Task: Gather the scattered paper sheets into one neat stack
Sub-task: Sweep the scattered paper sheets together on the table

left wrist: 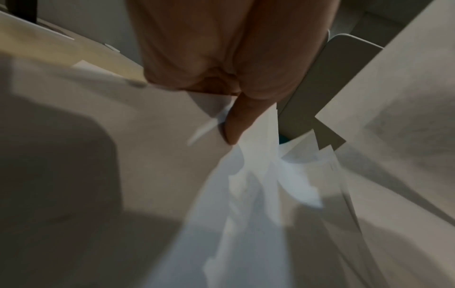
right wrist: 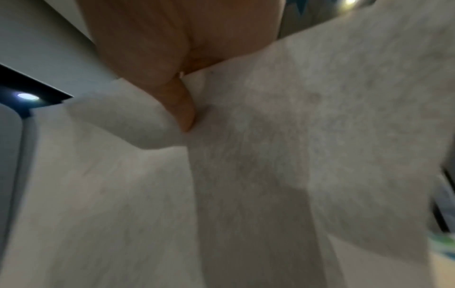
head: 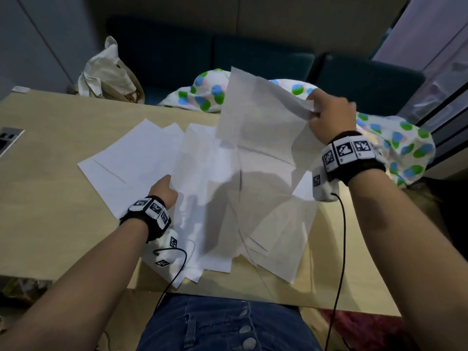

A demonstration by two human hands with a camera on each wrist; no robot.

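Note:
Several white paper sheets [head: 136, 158] lie overlapping and fanned out across the wooden table [head: 50, 178]. My right hand [head: 329, 117] is raised over the far right side and grips a bunch of lifted sheets [head: 258, 115] by their right edge. In the right wrist view its thumb [right wrist: 182, 109] presses into the paper [right wrist: 295, 155]. My left hand [head: 164, 190] is low over the table at the left of the pile. Its thumb [left wrist: 236, 120] pinches the edge of the sheets [left wrist: 246, 194], and its other fingers are hidden under the paper.
A cream cloth bag [head: 109, 74] stands at the table's far left edge. Spotted fabric [head: 407, 145] lies on the dark blue sofa [head: 253, 59] behind the table. A socket panel [head: 7, 140] is set into the table at the left. Black cables [head: 342, 236] hang from both wrists.

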